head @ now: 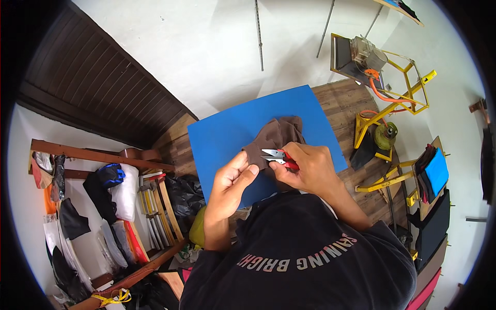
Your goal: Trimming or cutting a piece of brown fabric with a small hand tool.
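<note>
My left hand (232,180) pinches the edge of a brown cloth garment (277,133) between thumb and fingers. The rest of the fabric lies bunched on a blue tabletop (228,131). In my right hand (306,164) is a pair of thread snips (277,157) with red handles and short metal blades. The blades are parted and point left, over the cloth close to my left fingers. Whether they touch the fabric I cannot tell. My right hand hides part of the handles.
At left stands a wooden shelf (102,155) with bags, cloth and wood-framed screens (157,211). On the right are a yellow metal frame (410,93), a green gas cylinder (385,135) with an orange hose (381,95), and a rack with folded cloth (436,170). A dark slatted door (93,73) is at upper left.
</note>
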`<state>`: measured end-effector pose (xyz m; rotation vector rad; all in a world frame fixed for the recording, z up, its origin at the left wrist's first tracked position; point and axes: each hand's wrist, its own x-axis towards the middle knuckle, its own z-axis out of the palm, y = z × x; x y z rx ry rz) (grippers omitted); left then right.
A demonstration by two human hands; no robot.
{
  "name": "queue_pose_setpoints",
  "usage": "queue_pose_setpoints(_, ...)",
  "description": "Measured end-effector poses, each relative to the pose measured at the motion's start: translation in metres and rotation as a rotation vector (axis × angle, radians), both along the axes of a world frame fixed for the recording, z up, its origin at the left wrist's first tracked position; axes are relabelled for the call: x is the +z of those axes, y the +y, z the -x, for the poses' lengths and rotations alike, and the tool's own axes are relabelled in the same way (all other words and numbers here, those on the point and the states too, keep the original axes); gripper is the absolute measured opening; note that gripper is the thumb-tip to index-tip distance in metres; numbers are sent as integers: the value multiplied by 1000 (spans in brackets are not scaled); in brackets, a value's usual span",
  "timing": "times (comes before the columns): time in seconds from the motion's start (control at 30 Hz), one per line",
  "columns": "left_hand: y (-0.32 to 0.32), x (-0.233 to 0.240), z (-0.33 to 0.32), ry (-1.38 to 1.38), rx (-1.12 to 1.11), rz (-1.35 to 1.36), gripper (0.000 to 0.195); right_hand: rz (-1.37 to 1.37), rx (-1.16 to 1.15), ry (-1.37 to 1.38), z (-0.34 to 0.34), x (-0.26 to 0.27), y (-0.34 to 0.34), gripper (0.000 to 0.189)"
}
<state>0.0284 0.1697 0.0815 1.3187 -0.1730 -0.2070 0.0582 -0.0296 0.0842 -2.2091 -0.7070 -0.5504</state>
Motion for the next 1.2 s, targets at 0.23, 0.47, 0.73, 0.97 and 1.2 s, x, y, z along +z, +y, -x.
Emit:
queue_pose_setpoints(0.23,-3,3,2,-12,0,-14,26,43,40,-35,0,0,-2,28)
queue_pose_setpoints(0.47,-4,5,3,-7,-21,-33,28,53,58,-53,0,2,-4,29)
queue_pose_setpoints(0.73,-4,5,3,-25,-21,-46,29,78,42,-71,-2,3,-9,29)
queue_pose_setpoints(0.97,-6,9,3,-21,-34,-87,28,87,75,-82,-4,3,-13,30)
queue_pose_setpoints(1.2,-12,9,3,-43,-48,-104,28,67,88,-92,-5,1,-17,28)
